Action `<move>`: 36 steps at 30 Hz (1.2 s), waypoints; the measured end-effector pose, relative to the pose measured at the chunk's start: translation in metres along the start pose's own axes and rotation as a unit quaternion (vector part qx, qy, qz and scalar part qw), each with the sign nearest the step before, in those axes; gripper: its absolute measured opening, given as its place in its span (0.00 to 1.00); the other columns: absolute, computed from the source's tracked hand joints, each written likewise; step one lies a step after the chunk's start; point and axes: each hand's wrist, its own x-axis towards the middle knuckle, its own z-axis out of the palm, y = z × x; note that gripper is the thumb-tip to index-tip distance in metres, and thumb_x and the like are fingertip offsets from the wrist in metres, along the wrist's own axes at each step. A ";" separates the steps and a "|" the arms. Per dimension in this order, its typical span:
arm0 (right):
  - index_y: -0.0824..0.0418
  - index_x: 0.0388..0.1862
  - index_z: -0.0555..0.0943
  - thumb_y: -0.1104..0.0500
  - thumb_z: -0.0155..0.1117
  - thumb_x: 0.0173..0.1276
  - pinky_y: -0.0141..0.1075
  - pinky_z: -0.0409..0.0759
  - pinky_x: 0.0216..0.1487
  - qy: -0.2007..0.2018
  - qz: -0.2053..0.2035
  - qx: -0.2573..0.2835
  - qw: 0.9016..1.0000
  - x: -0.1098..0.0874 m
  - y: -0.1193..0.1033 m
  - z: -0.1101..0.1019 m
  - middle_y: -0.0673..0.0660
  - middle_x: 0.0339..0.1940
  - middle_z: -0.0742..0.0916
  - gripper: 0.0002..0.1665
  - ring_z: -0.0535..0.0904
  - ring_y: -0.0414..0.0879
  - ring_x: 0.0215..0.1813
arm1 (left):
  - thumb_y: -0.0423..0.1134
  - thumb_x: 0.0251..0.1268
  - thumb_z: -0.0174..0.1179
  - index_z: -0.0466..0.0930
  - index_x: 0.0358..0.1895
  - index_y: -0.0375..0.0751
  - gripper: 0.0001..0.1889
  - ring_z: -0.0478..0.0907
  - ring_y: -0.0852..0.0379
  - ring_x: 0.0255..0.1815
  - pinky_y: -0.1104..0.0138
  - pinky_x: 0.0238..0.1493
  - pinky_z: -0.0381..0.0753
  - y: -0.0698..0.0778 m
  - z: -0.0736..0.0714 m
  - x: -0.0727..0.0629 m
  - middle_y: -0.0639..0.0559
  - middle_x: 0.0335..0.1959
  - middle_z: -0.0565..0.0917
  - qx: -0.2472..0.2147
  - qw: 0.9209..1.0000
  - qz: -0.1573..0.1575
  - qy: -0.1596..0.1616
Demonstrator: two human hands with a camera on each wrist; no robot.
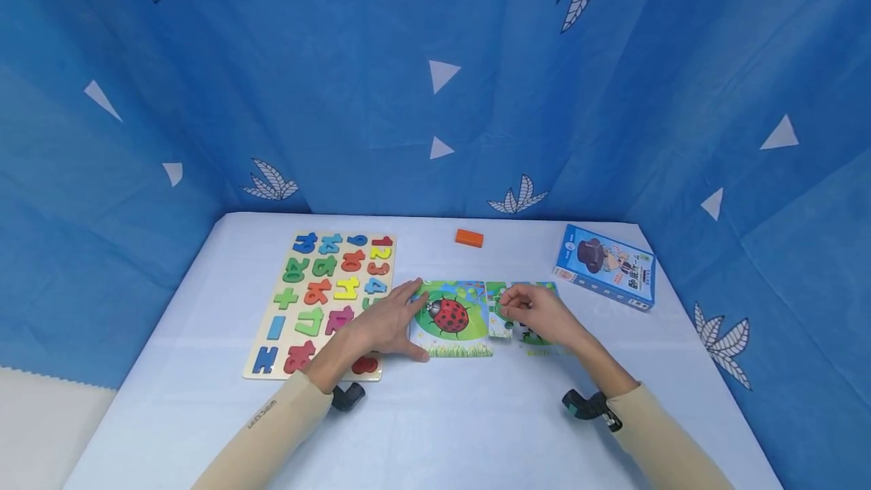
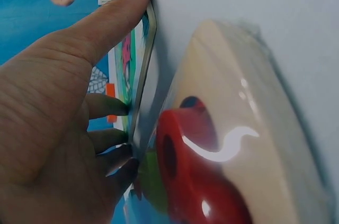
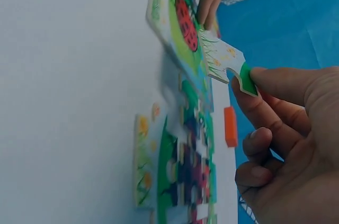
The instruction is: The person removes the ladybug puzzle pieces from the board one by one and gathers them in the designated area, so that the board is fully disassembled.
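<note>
A square ladybug picture board (image 1: 479,346) lies flat in the middle of the white table. My left hand (image 1: 388,324) rests along its left edge, fingers spread; the thumb touches the near corner. In the right wrist view, my right hand (image 3: 291,128) pinches a jigsaw piece (image 3: 220,57) between thumb and forefinger. That piece has a green corner and a pale, grassy, flowered part, and is raised over the board's right side. Under and beside the right hand lies a partly joined jigsaw (image 3: 185,171) with gaps in it; the hand hides some of it in the head view.
A wooden number board (image 1: 258,369), wrapped in clear plastic, lies at the left, partly under my left forearm. An orange block (image 1: 469,237) sits farther back. At the back right is a blue game box (image 1: 605,267). Blue curtains (image 1: 381,97) surround the table's back and sides.
</note>
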 end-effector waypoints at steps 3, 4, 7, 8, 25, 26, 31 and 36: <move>0.59 0.45 0.84 0.58 0.66 0.71 0.35 0.79 0.34 -0.012 0.006 -0.006 1.000 -0.004 0.006 -0.001 0.51 0.33 0.86 0.08 0.81 0.50 0.36 | 0.73 0.45 0.70 0.57 0.80 0.42 0.61 0.46 0.46 0.83 0.49 0.76 0.61 0.000 0.001 0.000 0.44 0.83 0.48 0.000 1.000 -0.001 -0.002; 0.59 0.44 0.84 0.58 0.66 0.71 0.34 0.79 0.34 -0.015 0.006 -0.006 1.000 -0.005 0.008 -0.001 0.51 0.33 0.86 0.07 0.81 0.49 0.36 | 0.73 0.45 0.70 0.57 0.80 0.42 0.61 0.46 0.46 0.83 0.49 0.76 0.61 -0.001 0.001 0.000 0.44 0.83 0.48 0.001 1.000 -0.001 -0.002; 0.57 0.42 0.84 0.59 0.67 0.70 0.34 0.79 0.33 -0.027 -0.001 -0.012 1.000 -0.006 0.015 0.002 0.51 0.32 0.86 0.05 0.81 0.46 0.34 | 0.73 0.45 0.70 0.57 0.80 0.42 0.61 0.46 0.46 0.83 0.50 0.76 0.61 -0.001 0.001 0.000 0.44 0.83 0.48 0.001 1.000 -0.001 -0.002; 0.57 0.42 0.84 0.59 0.67 0.70 0.33 0.79 0.34 -0.029 -0.005 -0.016 0.999 -0.006 0.017 0.003 0.51 0.32 0.86 0.04 0.80 0.45 0.34 | 0.73 0.45 0.70 0.57 0.80 0.42 0.61 0.46 0.46 0.82 0.50 0.76 0.61 -0.001 0.000 0.000 0.44 0.83 0.49 0.000 1.000 -0.001 -0.001; 0.51 0.35 0.85 0.60 0.71 0.66 0.32 0.72 0.33 -0.021 -0.026 -0.078 0.996 -0.001 0.024 0.012 0.47 0.28 0.79 0.03 0.74 0.43 0.33 | 0.74 0.45 0.69 0.57 0.80 0.43 0.61 0.47 0.46 0.82 0.50 0.75 0.62 -0.003 0.002 0.001 0.44 0.83 0.49 0.008 1.000 0.004 0.001; 0.51 0.35 0.85 0.60 0.71 0.66 0.32 0.71 0.33 -0.022 -0.026 -0.081 0.996 -0.001 0.024 0.012 0.47 0.28 0.79 0.04 0.74 0.43 0.33 | 0.74 0.45 0.69 0.57 0.80 0.43 0.61 0.47 0.46 0.82 0.50 0.75 0.62 -0.003 0.002 0.001 0.44 0.83 0.49 0.008 1.000 0.004 0.001; 0.50 0.33 0.84 0.60 0.72 0.65 0.33 0.70 0.34 -0.018 -0.030 -0.097 0.995 -0.002 0.024 0.013 0.47 0.27 0.79 0.05 0.73 0.43 0.32 | 0.73 0.46 0.69 0.57 0.80 0.43 0.61 0.47 0.46 0.82 0.50 0.75 0.62 -0.003 0.001 0.001 0.44 0.83 0.49 0.007 1.000 0.005 -0.001; 0.51 0.33 0.84 0.60 0.72 0.65 0.33 0.70 0.34 -0.018 -0.033 -0.105 0.994 -0.001 0.024 0.013 0.46 0.26 0.78 0.05 0.73 0.42 0.31 | 0.73 0.46 0.69 0.57 0.80 0.42 0.61 0.47 0.45 0.82 0.50 0.75 0.63 -0.003 0.000 0.001 0.43 0.83 0.49 0.006 1.000 0.006 -0.002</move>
